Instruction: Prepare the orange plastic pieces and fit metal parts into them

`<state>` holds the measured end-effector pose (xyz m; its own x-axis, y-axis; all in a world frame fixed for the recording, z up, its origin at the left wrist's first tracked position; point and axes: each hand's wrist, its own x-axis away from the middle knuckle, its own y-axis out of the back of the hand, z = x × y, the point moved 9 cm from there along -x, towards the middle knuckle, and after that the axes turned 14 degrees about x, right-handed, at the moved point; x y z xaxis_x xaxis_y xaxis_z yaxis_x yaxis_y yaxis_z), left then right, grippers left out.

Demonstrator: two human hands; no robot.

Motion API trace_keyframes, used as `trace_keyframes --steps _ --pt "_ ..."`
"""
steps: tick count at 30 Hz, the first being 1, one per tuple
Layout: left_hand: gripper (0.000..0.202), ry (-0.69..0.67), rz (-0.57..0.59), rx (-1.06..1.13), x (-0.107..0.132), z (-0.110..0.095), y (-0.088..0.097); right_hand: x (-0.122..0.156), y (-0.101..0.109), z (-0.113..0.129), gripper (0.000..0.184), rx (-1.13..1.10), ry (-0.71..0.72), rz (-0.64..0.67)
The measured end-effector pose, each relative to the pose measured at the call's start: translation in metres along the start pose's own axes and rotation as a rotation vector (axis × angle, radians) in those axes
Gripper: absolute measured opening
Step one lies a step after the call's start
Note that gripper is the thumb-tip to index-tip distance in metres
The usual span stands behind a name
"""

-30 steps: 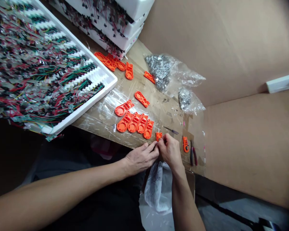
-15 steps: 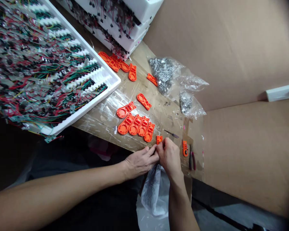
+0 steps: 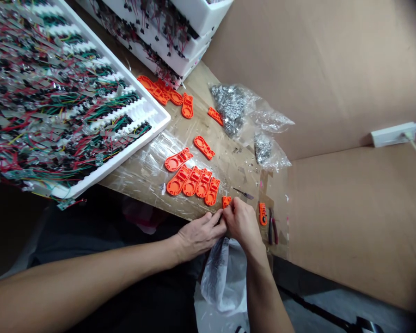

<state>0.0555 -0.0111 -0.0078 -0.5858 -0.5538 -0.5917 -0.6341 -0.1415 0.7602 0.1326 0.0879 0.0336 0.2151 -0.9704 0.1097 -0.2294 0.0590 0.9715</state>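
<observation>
"What's the setting?"
"A scuffed brown tabletop (image 3: 237, 173), with cardboard panels (image 3: 308, 69) beyond and a white bar (image 3: 390, 135) with a cable along them."
"And the hands?"
"They meet at the table's near edge. The left hand (image 3: 199, 233) stretches its fingers toward an orange piece (image 3: 226, 201); the right hand (image 3: 243, 222) bends over that piece's near end, fingers curled. The tips are hidden, so I can't tell what either grasps."
"Where's that piece lying?"
"Just right of a row of orange shells (image 3: 192, 186)."
"Containers?"
"A white tray (image 3: 135, 150) crowded with wired parts (image 3: 62, 101), stacked trays (image 3: 196, 48) behind, and two clear bags (image 3: 273, 119) of silvery bits (image 3: 230, 106)."
</observation>
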Motion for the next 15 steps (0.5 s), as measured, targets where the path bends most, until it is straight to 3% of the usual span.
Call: trace_keyframes --steps 4,15 --pt "0.039 0.02 -0.008 0.009 -0.002 -0.003 0.0 0.0 -0.001 -0.007 0.027 -0.014 -0.035 0.027" --pt "0.036 0.058 -0.012 0.023 -0.002 -0.007 -0.006 0.0 0.002 0.007 0.025 0.06 0.017 -0.001"
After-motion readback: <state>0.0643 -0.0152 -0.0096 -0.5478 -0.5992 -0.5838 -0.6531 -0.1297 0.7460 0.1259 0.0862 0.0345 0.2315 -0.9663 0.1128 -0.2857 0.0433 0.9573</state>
